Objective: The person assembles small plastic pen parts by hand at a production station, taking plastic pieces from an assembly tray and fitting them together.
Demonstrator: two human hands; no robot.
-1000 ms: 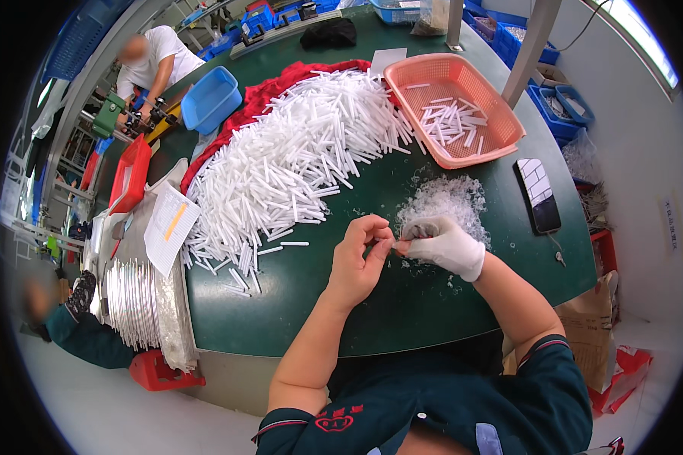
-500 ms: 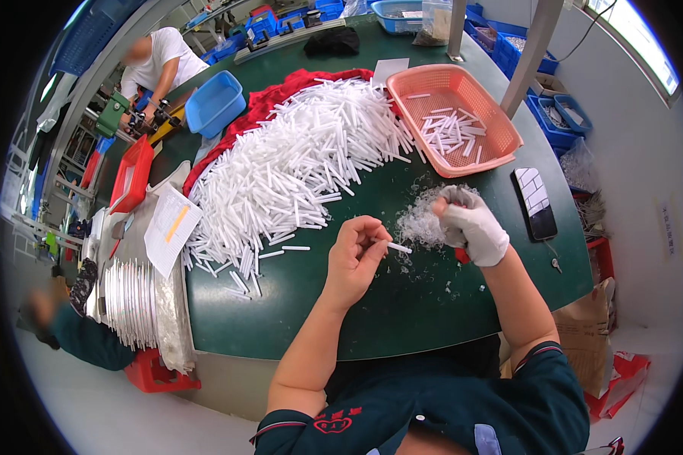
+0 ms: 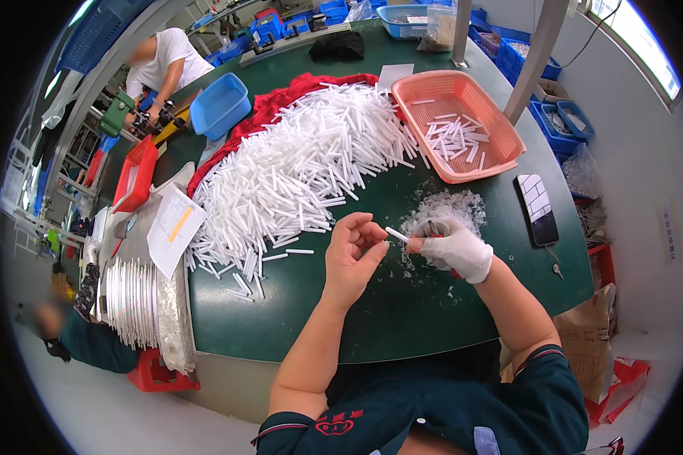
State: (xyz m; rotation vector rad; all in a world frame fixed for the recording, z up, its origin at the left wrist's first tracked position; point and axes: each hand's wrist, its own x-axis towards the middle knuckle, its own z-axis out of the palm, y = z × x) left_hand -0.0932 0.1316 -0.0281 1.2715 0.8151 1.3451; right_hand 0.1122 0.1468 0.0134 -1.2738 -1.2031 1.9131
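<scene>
A short white plastic tube (image 3: 396, 234) lies between my two hands, its right end at the thumb and fingers of my gloved right hand (image 3: 459, 252). Inside that same hand is a small tool with a red handle (image 3: 454, 274), its kind mostly hidden by the white glove. My bare left hand (image 3: 353, 262) hovers just left of the tube, fingers curled but apart and apparently off it. Behind the right hand spreads a heap of thin clear shavings (image 3: 451, 208). A big pile of similar white tubes (image 3: 296, 163) covers a red cloth (image 3: 284, 97) farther back.
Several white tubes lie in a pink basket (image 3: 463, 168) at the back right. A phone (image 3: 537, 210) and a key (image 3: 558, 271) rest on the green table (image 3: 273, 326). Leftward are a paper sheet (image 3: 176, 227), red tray (image 3: 135, 176) and blue basin (image 3: 220, 105). Two other people sit at the left.
My right hand has come down and left to the tube, which now seems to be in its fingers. My left fingers have loosened from the tube. The view has shifted slightly.
</scene>
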